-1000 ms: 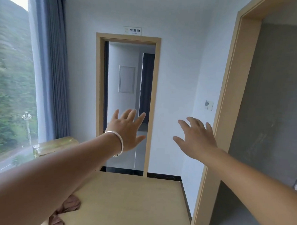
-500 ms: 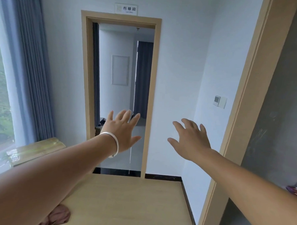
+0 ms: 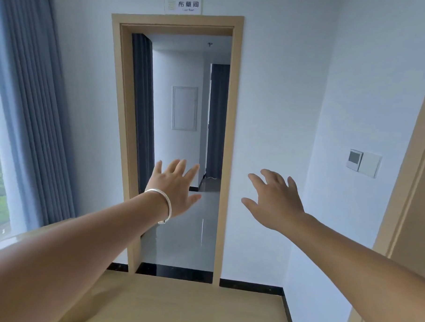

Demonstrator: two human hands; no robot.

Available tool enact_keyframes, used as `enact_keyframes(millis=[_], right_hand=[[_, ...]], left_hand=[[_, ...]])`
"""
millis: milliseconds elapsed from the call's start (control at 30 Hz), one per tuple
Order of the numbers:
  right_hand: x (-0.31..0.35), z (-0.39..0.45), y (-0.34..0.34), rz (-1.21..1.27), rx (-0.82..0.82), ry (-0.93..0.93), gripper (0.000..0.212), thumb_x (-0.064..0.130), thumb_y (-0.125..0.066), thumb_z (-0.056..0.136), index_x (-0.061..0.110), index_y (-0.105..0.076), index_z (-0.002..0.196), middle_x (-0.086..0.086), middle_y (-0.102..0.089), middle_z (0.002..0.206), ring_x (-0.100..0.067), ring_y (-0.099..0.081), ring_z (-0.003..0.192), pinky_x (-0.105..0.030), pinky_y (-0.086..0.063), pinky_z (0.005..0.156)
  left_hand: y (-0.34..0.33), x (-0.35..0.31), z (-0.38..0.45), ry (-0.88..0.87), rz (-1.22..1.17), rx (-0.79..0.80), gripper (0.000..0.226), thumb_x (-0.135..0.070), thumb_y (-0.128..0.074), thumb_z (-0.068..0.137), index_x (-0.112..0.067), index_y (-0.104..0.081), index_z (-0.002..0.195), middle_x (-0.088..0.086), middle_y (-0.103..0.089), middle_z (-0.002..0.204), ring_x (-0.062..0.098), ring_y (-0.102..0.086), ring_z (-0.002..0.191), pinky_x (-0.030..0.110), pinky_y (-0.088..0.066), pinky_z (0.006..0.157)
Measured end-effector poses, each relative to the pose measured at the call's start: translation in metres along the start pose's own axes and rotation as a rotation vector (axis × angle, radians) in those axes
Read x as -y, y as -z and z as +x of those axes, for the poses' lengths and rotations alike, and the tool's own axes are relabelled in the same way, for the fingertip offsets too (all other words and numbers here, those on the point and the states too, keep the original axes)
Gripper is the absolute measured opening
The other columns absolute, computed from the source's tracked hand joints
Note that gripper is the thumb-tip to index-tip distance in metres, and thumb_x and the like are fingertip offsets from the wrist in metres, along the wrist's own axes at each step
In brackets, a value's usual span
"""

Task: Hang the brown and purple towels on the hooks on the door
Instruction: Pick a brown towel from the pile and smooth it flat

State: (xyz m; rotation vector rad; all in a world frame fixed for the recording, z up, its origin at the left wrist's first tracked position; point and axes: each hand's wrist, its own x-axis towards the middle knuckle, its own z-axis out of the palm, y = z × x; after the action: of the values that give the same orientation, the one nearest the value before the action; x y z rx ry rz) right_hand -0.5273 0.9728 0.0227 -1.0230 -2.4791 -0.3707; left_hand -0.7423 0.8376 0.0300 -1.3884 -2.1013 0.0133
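Observation:
Both arms stretch forward in the head view. My left hand (image 3: 175, 186), with a silver bangle on its wrist, has its fingers spread and holds nothing. My right hand (image 3: 275, 200) is also spread and empty, level with the left one. No towel, hook or door leaf shows in this frame. Ahead stands an open doorway with a light wooden frame (image 3: 232, 137).
A wooden table top (image 3: 188, 306) lies below my arms. Grey curtains (image 3: 33, 104) hang by the window at the left. A second wooden door frame (image 3: 409, 193) runs up the right edge, with a wall switch panel (image 3: 363, 163) beside it.
The view has swung to the right and upward. The brown towel at the table's lower left has slipped out of sight. Both hands stay spread and empty.

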Motion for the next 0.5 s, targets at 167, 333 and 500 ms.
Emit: enact_keyframes(millis=[167, 333, 500], right_hand=[[-0.02, 0.056, -0.044, -0.008, 0.039, -0.007, 0.062, 0.057, -0.038, 0.094, 0.029, -0.023, 0.147, -0.005, -0.019, 0.157, -0.023, -0.014, 0.144, -0.053, -0.009, 0.117], [-0.018, 0.124, -0.094, -0.024, 0.058, 0.001, 0.062, 0.057, -0.038, 0.094, 0.03, -0.023, 0.148, -0.005, -0.019, 0.157, -0.022, -0.015, 0.144, -0.053, -0.01, 0.116], [0.007, 0.205, -0.147, -0.038, 0.076, 0.014, 0.063, 0.057, -0.038, 0.094, 0.029, -0.023, 0.148, -0.005, -0.02, 0.157, -0.022, -0.016, 0.144, -0.053, -0.01, 0.116]], left_hand=[[-0.046, -0.006, 0.053, -0.028, -0.013, 0.045, 0.077, -0.067, -0.026, 0.09, -0.028, 0.002, 0.15, 0.006, -0.01, 0.159, 0.025, -0.007, 0.146, 0.055, -0.01, 0.117], [-0.102, 0.007, 0.11, -0.038, -0.036, 0.057, 0.077, -0.065, -0.025, 0.091, -0.027, 0.004, 0.151, 0.007, -0.008, 0.159, 0.024, -0.005, 0.146, 0.055, -0.008, 0.117], [-0.169, 0.045, 0.174, -0.036, -0.049, 0.052, 0.077, -0.064, -0.025, 0.092, -0.026, 0.004, 0.151, 0.007, -0.008, 0.159, 0.024, -0.005, 0.146, 0.054, -0.008, 0.117]])
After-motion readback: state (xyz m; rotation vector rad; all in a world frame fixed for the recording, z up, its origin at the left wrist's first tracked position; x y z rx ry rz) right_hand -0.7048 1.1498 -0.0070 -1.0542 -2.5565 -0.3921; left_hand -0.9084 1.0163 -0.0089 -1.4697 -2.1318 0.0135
